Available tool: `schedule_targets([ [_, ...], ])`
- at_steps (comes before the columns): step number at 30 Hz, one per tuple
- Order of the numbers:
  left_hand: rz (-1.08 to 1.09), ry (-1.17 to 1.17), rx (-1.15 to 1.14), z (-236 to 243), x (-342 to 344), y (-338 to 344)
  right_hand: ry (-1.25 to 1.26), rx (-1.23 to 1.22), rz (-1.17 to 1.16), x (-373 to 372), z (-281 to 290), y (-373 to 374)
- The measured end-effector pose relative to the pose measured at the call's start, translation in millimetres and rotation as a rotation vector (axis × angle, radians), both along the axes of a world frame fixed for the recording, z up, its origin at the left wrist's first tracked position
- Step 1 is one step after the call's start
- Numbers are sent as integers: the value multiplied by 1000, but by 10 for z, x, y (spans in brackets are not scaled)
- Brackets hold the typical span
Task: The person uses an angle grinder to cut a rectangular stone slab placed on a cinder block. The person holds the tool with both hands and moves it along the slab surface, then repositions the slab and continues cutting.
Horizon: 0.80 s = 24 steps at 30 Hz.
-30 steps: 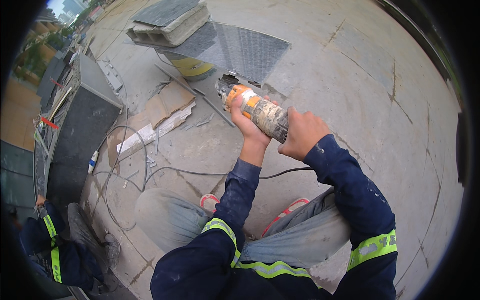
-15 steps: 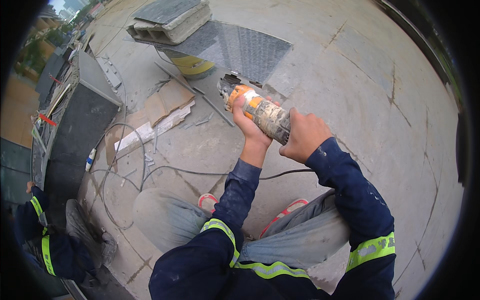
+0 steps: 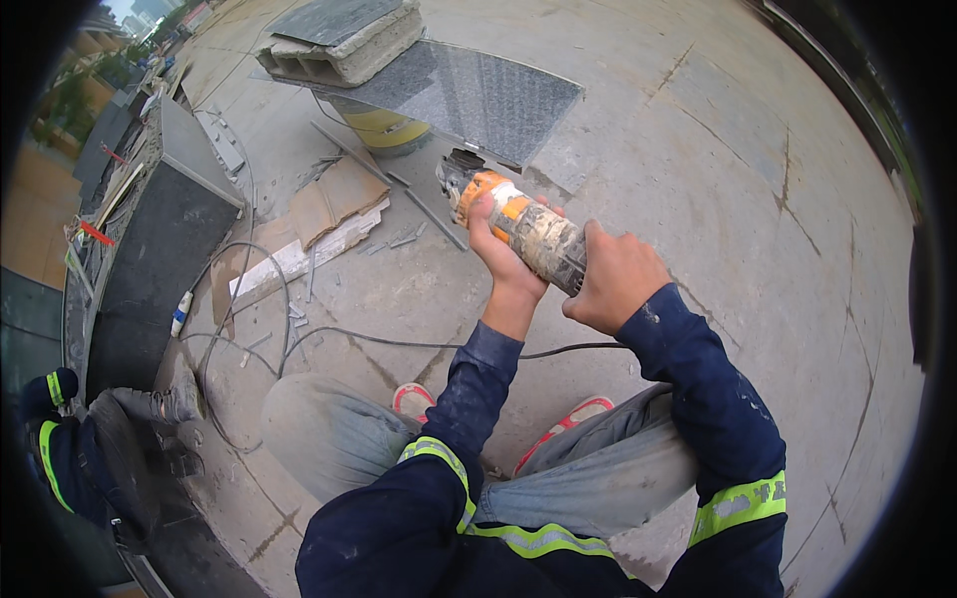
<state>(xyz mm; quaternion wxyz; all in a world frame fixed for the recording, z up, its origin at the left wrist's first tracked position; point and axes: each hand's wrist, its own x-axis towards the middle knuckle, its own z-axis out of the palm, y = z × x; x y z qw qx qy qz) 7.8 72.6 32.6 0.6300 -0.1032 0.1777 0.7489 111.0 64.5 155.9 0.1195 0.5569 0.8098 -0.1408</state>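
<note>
Power tool (image 3: 543, 237) held two-handed, just beside the grey slab's (image 3: 498, 95) near edge.
Left hand's (image 3: 503, 254) grip wraps body; right hand's (image 3: 623, 277) clasps rear, apparently for steadiness. Block (image 3: 374, 58) presumably weights slab.

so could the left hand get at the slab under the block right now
Probably not without letting go first: the left hand is wrapped around the grinder. Otherwise the way looks open, with the slab just beyond.

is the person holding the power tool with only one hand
No, the left hand wraps around the power tool and the right hand grips its rear.
</note>
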Motion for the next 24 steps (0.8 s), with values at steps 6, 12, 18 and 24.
schedule_targets([
  [6, -5, -13, -5, 61, 13, -34, 57, 35, 15, 28, 1, -17],
  [12, -4, -14, -38, 105, 20, -48, 11, 5, 8, 18, 74, -22],
  [18, 8, 16, -21, 83, 26, -44, -3, 2, 5, 3, 100, -28],
  [24, 2, 21, -11, 58, 30, -40, -18, -3, -11, -5, 97, -23],
])
